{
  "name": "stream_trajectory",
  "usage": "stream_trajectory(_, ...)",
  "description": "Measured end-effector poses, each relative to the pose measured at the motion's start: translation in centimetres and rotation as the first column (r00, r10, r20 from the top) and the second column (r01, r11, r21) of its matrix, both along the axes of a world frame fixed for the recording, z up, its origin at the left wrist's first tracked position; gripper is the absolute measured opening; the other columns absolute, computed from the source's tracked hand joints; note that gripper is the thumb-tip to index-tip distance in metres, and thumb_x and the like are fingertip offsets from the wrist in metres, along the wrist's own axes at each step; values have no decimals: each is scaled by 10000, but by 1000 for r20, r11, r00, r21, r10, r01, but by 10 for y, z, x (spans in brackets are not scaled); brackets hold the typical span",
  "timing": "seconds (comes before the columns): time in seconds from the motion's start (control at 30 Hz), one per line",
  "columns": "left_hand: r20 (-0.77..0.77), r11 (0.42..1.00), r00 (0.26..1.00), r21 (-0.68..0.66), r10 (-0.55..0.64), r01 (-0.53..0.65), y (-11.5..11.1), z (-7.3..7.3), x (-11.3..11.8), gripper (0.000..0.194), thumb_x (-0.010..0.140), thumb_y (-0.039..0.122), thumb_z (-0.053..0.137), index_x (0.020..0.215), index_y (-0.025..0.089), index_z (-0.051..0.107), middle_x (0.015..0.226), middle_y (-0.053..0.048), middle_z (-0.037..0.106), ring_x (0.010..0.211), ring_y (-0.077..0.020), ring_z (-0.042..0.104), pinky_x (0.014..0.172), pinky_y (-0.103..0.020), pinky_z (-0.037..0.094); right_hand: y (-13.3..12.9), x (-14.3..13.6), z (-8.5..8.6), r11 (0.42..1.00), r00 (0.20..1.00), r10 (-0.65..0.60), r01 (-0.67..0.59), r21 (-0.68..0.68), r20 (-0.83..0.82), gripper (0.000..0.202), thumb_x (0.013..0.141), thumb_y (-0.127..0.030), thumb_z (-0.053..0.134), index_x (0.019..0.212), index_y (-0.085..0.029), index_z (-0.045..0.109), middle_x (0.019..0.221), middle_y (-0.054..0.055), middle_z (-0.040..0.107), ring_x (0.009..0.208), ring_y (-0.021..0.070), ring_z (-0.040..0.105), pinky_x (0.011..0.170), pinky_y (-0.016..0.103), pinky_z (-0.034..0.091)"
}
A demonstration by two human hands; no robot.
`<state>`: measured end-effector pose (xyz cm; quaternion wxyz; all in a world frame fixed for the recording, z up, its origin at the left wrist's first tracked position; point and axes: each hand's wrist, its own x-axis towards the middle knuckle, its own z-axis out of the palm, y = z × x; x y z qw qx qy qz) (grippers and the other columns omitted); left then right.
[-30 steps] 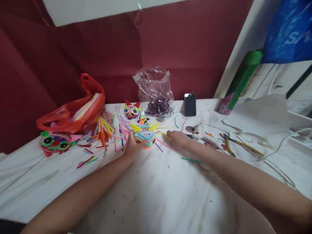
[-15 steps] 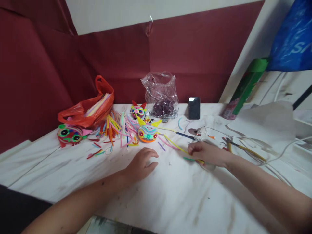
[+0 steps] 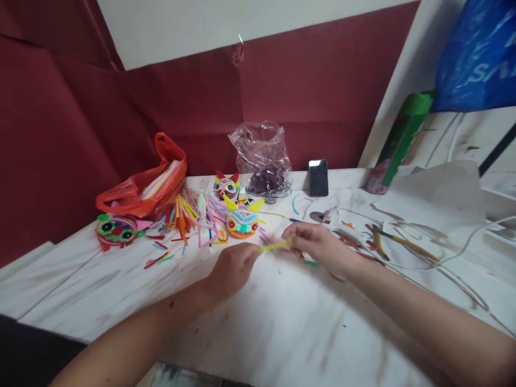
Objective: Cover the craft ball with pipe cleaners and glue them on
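Note:
A yellow pipe cleaner (image 3: 274,245) stretches between my two hands above the marbled table (image 3: 258,322), slightly blurred. My left hand (image 3: 236,264) pinches its left end. The other end lies in the closed fingers of my right hand (image 3: 316,244). Just behind my left hand sits a striped animal head (image 3: 242,221) with yellow horns and red eyes. Beyond it stands a smaller head with red ears (image 3: 226,186). A short green pipe cleaner piece (image 3: 311,263) lies under my right hand, and a purple one is partly hidden behind the fingers.
At the left are a red-and-green head (image 3: 116,230), a red plastic bag (image 3: 143,188) and piled pipe cleaners (image 3: 187,217). A clear bag (image 3: 264,161), a phone (image 3: 318,178) and a green can (image 3: 399,145) stand at the back. Pliers (image 3: 379,242) and cables (image 3: 463,252) lie right.
My right hand has moved left and lifted the yellow pipe cleaner from the table. My left hand has closed from open fingers onto its other end. The view has shifted slightly.

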<state>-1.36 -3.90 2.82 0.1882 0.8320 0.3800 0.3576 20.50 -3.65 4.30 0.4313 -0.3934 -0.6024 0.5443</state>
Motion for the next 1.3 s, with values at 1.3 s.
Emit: stream_trajectory(1.3, 475, 567, 863, -765, 175, 306, 8, -30, 8, 243, 694, 344, 653, 614, 155, 522, 538, 53, 462, 440, -58, 365, 475, -232, 374, -1, -40, -49, 950, 990, -65, 22, 311, 128, 204, 883, -314, 533, 736, -176, 565, 680, 4, 517, 624, 123, 502, 595, 261, 415)
